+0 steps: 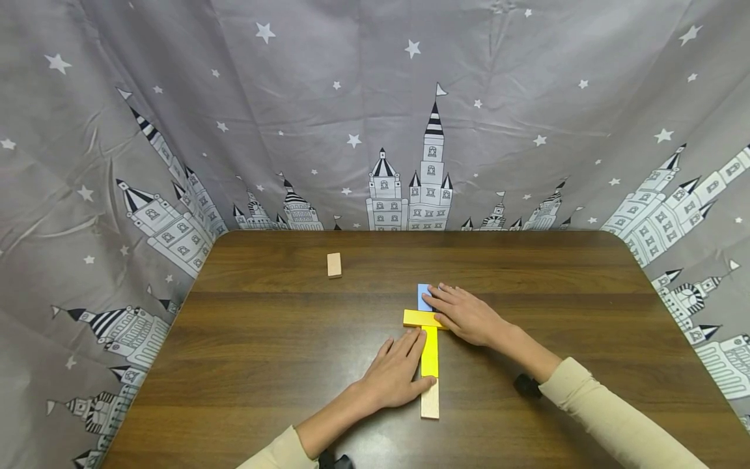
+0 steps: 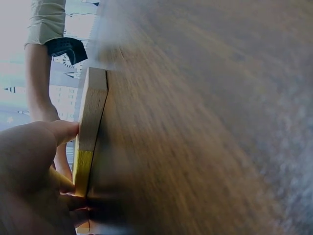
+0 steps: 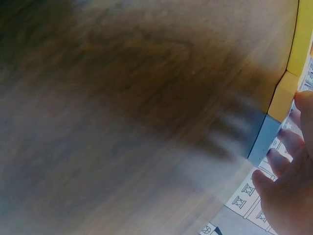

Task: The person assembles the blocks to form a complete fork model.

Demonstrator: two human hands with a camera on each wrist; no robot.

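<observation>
Flat blocks lie in a line on the table: a blue block at the far end, an orange-yellow block set crosswise, a bright yellow block lengthwise below it, and a plain wooden block nearest me. My left hand lies along the left side, fingers extended at the yellow blocks, thumb touching near the joint of the yellow and plain blocks. From the right, my right hand reaches over with spread fingers on the blue block and thumb at the crosswise one, covering their right parts.
A small loose wooden block lies farther back and left on the brown wooden table. A grey curtain printed with castles and stars hangs behind the table and at its sides.
</observation>
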